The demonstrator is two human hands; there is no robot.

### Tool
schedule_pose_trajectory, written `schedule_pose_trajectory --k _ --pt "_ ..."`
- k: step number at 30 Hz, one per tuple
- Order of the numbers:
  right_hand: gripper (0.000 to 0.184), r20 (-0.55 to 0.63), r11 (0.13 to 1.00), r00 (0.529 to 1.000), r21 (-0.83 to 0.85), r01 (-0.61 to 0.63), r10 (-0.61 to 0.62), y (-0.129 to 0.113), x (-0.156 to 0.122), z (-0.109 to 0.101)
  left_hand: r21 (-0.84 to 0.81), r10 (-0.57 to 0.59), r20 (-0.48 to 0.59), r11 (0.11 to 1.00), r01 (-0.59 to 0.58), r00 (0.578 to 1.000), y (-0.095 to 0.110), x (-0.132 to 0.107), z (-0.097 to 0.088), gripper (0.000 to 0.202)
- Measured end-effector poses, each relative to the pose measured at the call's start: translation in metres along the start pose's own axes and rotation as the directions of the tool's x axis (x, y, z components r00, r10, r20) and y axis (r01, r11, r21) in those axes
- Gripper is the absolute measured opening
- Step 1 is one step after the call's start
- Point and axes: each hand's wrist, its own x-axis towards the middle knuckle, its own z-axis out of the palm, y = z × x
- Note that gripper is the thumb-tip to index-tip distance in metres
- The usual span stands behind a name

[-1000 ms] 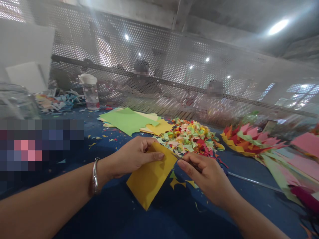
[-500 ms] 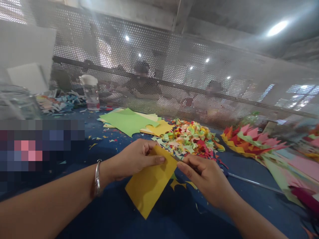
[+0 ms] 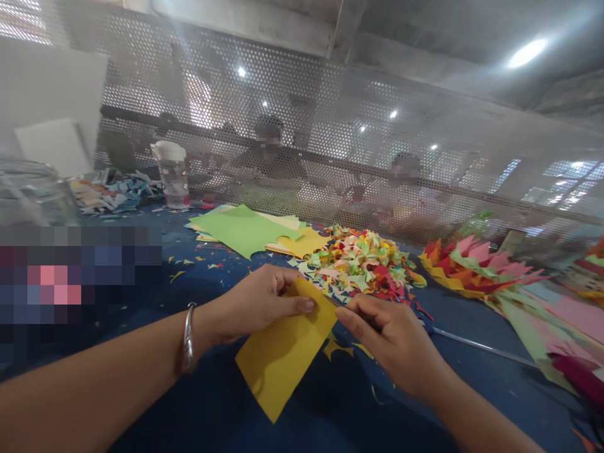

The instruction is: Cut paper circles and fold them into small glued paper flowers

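Note:
A yellow sheet of paper (image 3: 285, 358) is pinched near its upper edge between the thumb and fingers of my left hand (image 3: 268, 302). The sheet hangs at a slant, its lower corner towards me. My right hand (image 3: 384, 336) is closed round a pair of scissors (image 3: 334, 302), mostly hidden by the fingers; only a bit of thin dark blade shows at the sheet's right edge. Under that hand lie yellow paper scraps (image 3: 337, 350) on the dark blue tabletop (image 3: 189, 415).
Beyond my hands lie green and yellow sheets (image 3: 245, 228) and a heap of colourful scraps (image 3: 372, 258). Layered, pointed paper pieces (image 3: 476, 267) are at right. A lidded plastic jug (image 3: 172, 176) stands at the back before a perforated screen (image 3: 321, 138), with people behind it.
The yellow sheet's lower corner has dropped slightly. Less of the scissor blade shows at its right edge. Both hands have hardly moved.

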Motion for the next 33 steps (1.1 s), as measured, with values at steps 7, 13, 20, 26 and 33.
schedule_pose_trajectory --k 7,13,20,26,33 --pt "0.041 0.000 1.000 1.000 -0.001 -0.005 0.005 0.0001 0.0015 0.0011 -0.030 -0.037 -0.024 0.999 0.036 0.999 -0.0001 -0.0004 0.0033 0.019" --pt "0.042 0.009 1.000 1.000 0.021 -0.005 0.005 -0.0012 0.0003 0.0001 -0.057 -0.048 0.017 0.997 0.049 0.999 -0.0019 0.0002 0.0047 0.021" --pt "0.041 0.005 1.000 1.000 0.010 -0.011 0.010 -0.0013 0.0003 0.0016 -0.032 -0.044 -0.002 0.999 0.044 0.999 -0.0031 -0.0003 0.0050 0.020" --pt "0.042 -0.004 1.000 1.000 -0.006 0.012 -0.012 -0.0015 0.0009 0.0011 -0.014 -0.030 0.014 0.999 0.030 0.999 -0.0031 -0.0010 0.0064 0.020" --pt "0.042 0.000 1.000 1.000 -0.021 0.017 -0.017 0.0000 0.0009 0.0027 -0.014 -0.048 0.037 0.999 0.048 0.998 -0.0047 -0.0019 0.0064 0.022"
